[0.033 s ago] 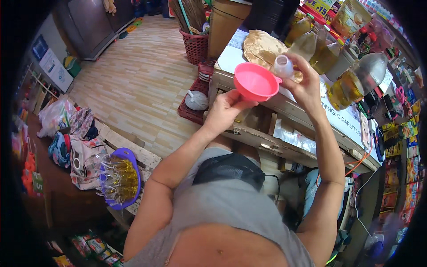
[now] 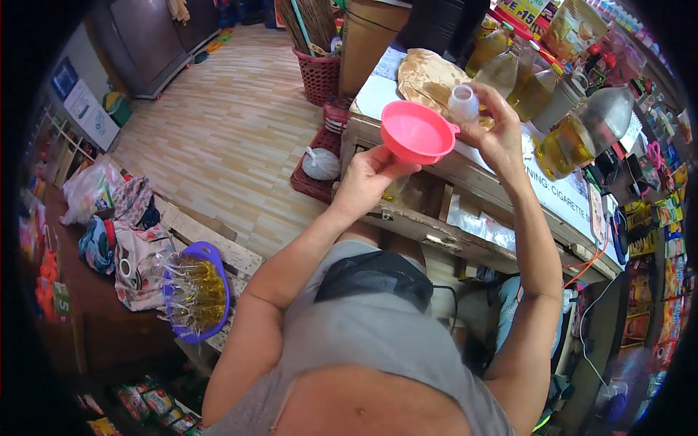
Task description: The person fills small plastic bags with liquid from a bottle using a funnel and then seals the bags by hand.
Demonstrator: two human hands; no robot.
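My left hand (image 2: 376,180) pinches a pink funnel (image 2: 416,132) from below, its wide mouth tilted up toward me and its spout hidden behind my fingers. Just right of it, my right hand (image 2: 496,131) grips a small translucent plastic container (image 2: 463,105) between thumb and fingers. Its round open mouth faces up, and I cannot make out anything inside it. The funnel's small side tab (image 2: 454,129) lies close to my right thumb; I cannot tell whether they touch. Below both hands is an open wooden drawer (image 2: 414,231) with clear plastic bags (image 2: 481,224) in it.
On the white-topped table (image 2: 379,93) lies stained brown paper (image 2: 429,76). Bottles of yellow oil (image 2: 552,154) stand along its right side, near an orange cord (image 2: 587,272). To my left, a purple basket (image 2: 227,291) of oil-filled plastic packets sits on a wooden bench (image 2: 240,254).
The small container in my right hand has tipped slightly and risen a little. The funnel in my left hand has shifted very slightly to the left.
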